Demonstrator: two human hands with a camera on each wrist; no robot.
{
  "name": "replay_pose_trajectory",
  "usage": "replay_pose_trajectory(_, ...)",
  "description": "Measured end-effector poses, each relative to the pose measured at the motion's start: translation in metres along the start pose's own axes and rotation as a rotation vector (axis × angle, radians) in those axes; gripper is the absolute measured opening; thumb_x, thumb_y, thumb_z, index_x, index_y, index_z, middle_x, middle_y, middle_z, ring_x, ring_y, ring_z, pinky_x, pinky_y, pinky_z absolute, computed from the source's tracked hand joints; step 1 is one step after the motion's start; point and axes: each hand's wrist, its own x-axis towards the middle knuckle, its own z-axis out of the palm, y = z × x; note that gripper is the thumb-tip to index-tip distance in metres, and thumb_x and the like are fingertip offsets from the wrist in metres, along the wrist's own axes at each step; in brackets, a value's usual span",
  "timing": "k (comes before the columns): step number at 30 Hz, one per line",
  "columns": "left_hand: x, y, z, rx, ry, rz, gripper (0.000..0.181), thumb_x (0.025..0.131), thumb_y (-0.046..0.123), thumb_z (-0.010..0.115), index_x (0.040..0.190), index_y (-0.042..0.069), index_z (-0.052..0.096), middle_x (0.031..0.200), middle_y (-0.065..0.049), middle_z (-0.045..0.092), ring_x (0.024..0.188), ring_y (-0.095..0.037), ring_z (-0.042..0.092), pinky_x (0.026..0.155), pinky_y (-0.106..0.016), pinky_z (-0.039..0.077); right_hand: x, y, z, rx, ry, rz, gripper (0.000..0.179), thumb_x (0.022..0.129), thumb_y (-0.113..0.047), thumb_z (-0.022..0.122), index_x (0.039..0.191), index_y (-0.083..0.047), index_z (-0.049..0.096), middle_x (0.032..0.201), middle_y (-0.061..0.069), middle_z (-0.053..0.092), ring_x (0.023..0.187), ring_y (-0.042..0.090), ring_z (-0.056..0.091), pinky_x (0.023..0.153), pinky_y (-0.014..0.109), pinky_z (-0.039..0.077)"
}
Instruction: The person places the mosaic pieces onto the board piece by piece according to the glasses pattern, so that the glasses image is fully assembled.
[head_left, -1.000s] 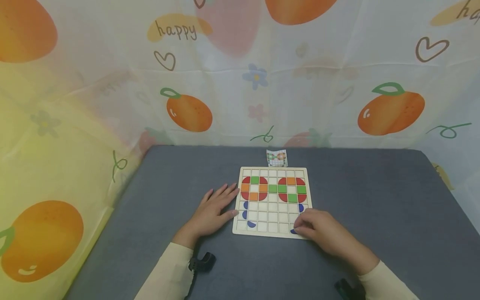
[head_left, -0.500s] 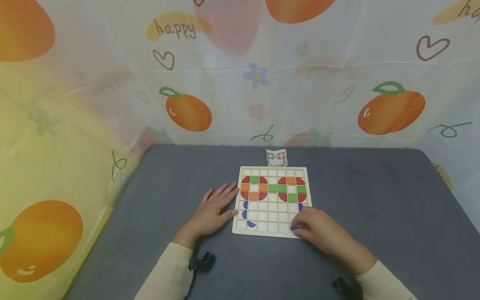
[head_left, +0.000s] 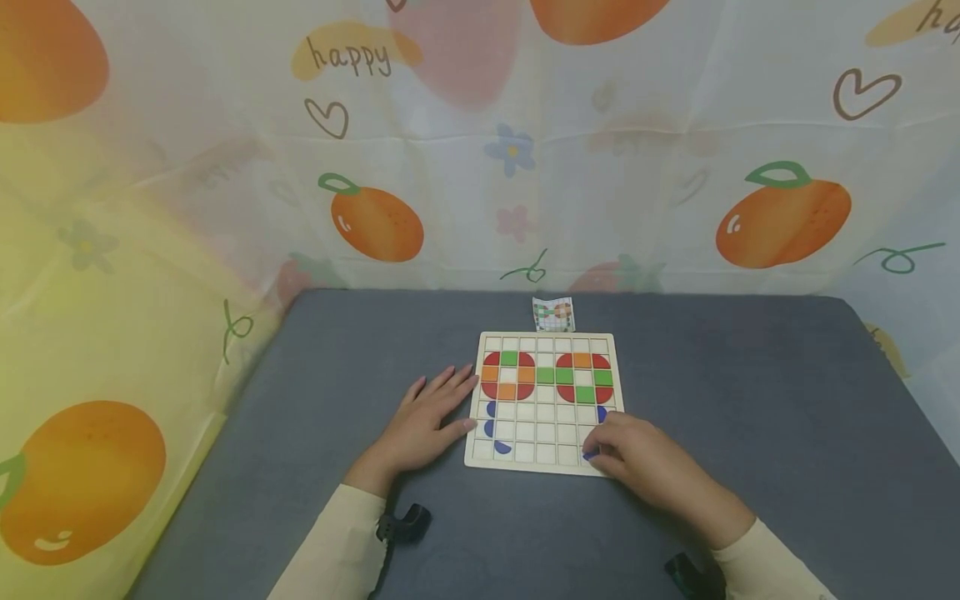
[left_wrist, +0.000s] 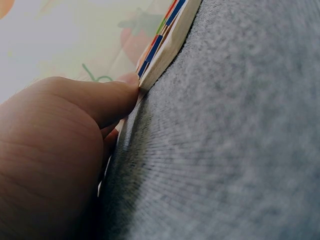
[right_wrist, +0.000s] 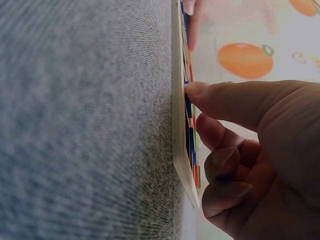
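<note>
A pale wooden grid board lies on the table, with red, green and orange pieces forming two rounded rings joined by green squares. My right hand pinches a blue half-circle piece at the board's lower right corner; fingers mostly cover it. In the right wrist view the thumb touches the blue piece's edge. Other blue half-circle pieces sit down the board's left side, and one is at the right. My left hand rests with fingers extended, its fingertips touching the board's left edge.
A small pattern card lies just behind the board. The grey table ends at a fruit-print cloth hanging at the back. Each wrist wears a black camera mount.
The right hand has shifted slightly left, and the blue half-circle piece has turned and become more covered by the fingers. The left hand stays where it was.
</note>
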Motion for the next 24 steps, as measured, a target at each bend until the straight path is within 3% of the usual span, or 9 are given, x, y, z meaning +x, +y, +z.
replay_pose_trajectory(14, 0.001, 0.000, 0.000, 0.002, -0.006, 0.014, 0.075, 0.109, 0.048, 0.063, 0.173, 0.023, 0.034, 0.178, 0.006, 0.025, 0.165, -0.022, 0.015, 0.128, -0.060, 0.002, -0.001, -0.003, 0.000, -0.016, 0.010, 0.038, 0.014, 0.095, -0.007, 0.084, 0.095, -0.020, 0.078, 0.091, -0.016, 0.055, 0.081, 0.006, 0.054, 0.074, 0.033, 0.053)
replay_pose_trajectory(20, 0.002, -0.001, 0.002, 0.003, -0.008, 0.010, 0.075, 0.109, 0.049, 0.063, 0.173, 0.023, 0.034, 0.178, 0.007, 0.025, 0.165, -0.021, 0.014, 0.129, -0.059, 0.002, 0.000, -0.001, -0.003, 0.018, 0.017, 0.103, 0.014, 0.095, -0.010, 0.085, 0.105, -0.017, 0.079, 0.084, -0.014, 0.052, 0.078, 0.006, 0.052, 0.071, 0.032, 0.049)
replay_pose_trajectory(24, 0.002, -0.003, 0.002, -0.016, -0.001, 0.009, 0.075, 0.109, 0.047, 0.064, 0.173, 0.021, 0.035, 0.177, 0.004, 0.027, 0.165, -0.023, 0.015, 0.128, -0.060, 0.001, -0.002, 0.005, -0.015, 0.025, 0.071, 0.154, 0.015, 0.098, -0.013, 0.083, 0.112, -0.015, 0.079, 0.088, -0.012, 0.054, 0.080, 0.010, 0.053, 0.069, 0.033, 0.047)
